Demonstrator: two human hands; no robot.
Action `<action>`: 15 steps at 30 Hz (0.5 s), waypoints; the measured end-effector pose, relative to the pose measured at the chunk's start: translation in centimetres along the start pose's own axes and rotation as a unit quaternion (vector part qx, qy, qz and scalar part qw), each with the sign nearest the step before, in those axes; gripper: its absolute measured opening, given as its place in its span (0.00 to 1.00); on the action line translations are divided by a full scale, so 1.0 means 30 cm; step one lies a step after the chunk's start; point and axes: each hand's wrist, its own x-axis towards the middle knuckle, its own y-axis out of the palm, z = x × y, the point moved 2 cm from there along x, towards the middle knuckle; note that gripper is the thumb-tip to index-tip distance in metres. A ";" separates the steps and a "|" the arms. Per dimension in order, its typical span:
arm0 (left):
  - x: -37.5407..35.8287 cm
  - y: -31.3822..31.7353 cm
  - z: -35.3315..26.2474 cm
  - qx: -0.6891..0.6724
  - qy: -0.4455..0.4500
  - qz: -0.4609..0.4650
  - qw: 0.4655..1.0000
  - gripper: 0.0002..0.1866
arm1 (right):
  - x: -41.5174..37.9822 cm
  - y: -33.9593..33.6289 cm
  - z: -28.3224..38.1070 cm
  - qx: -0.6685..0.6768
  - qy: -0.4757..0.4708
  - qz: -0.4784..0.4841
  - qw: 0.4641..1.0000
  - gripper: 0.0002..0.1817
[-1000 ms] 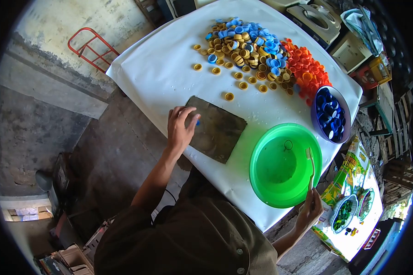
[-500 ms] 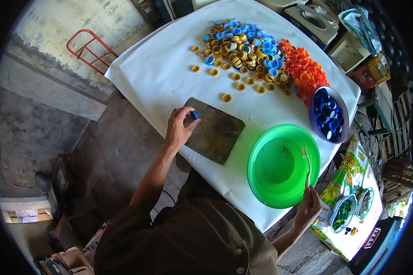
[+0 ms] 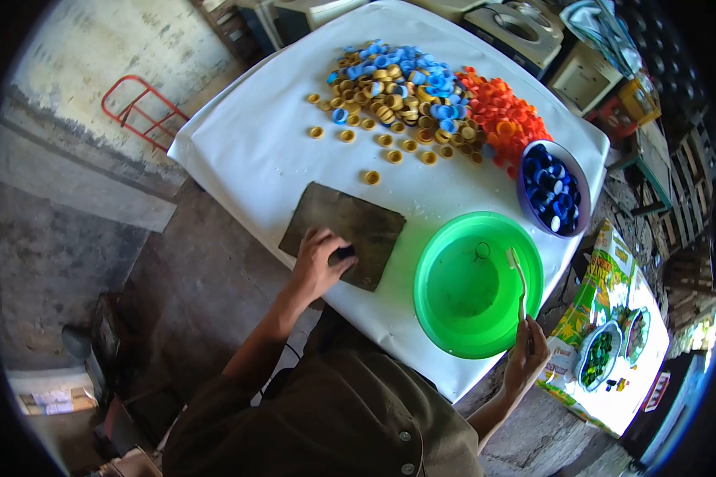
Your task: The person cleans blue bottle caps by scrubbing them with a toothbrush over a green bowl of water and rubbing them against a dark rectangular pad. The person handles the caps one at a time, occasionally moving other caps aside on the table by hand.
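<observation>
My left hand (image 3: 320, 262) pinches a dark blue cap (image 3: 344, 253) over the lower left part of a dark, flat mat (image 3: 356, 220). In my right hand (image 3: 527, 350) is a toothbrush (image 3: 522, 288), its bristle end up over the right side of a green basin (image 3: 428, 310). The basin holds what looks like water, with a small ring shape in it. A purple bowl (image 3: 582, 191) filled with dark blue caps stands beyond the basin at the right.
Blue caps (image 3: 433, 67), gold caps (image 3: 390, 102) and orange caps (image 3: 507, 115) lie heaped on the white-covered table (image 3: 239, 151). Bowls of green caps (image 3: 599, 358) stand on a second table at the right. A red metal frame (image 3: 145, 111) leans by the wall.
My left hand has moved down across the mat, toward my body, with the blue cap. The whole view has shifted slightly. My right hand still holds the toothbrush by the basin.
</observation>
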 end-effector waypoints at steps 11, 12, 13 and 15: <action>0.186 -0.006 -0.150 -0.360 -0.009 -0.033 0.932 0.18 | -0.038 -0.040 -0.004 0.029 -0.004 -0.045 0.999 0.12; 0.226 0.002 -0.181 -0.375 0.008 -0.023 0.927 0.18 | -0.040 -0.039 0.001 0.029 -0.009 -0.043 0.999 0.12; 0.276 0.022 -0.211 -0.401 0.038 -0.008 0.915 0.18 | -0.041 -0.038 0.005 0.028 -0.015 -0.040 0.999 0.12; 0.390 0.074 -0.309 -0.376 0.110 0.012 0.920 0.19 | -0.048 -0.031 0.014 0.033 -0.038 -0.047 0.998 0.11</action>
